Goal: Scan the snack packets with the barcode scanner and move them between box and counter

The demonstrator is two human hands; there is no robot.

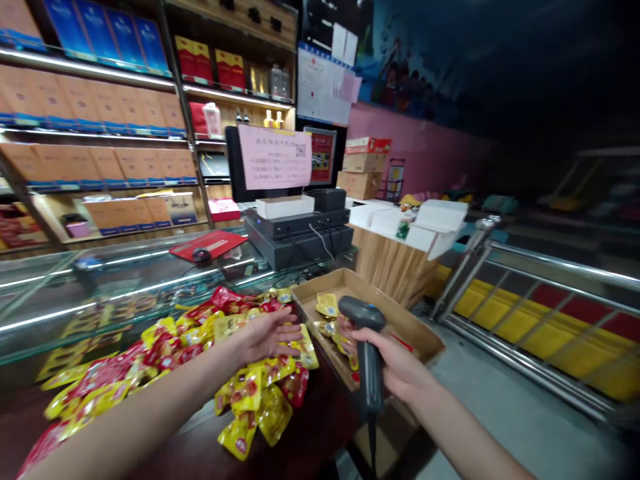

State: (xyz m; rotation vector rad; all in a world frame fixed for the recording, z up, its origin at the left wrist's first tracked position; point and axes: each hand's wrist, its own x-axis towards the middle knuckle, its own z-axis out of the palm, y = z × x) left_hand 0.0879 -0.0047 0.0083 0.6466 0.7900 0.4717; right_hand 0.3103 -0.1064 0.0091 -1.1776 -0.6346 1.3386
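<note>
wood counter [190,453] w/ snack pkts [245,393], glass case [125,280], shelves [95,132]

A black barcode scanner [369,340] sits upright in the right hand [395,367]. Yellow-and-red snack packets [255,393] lie heaped under the open left hand [265,337], with more in a cardboard box [405,320].

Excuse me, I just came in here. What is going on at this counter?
A person in a shop has both hands out over the counter. The left hand is open at a heap of yellow and red snack packets. The right hand grips a black handheld barcode scanner, its cord hanging down, above a shallow cardboard tray holding a few more packets. Shelves of boxed goods stand behind.
</note>
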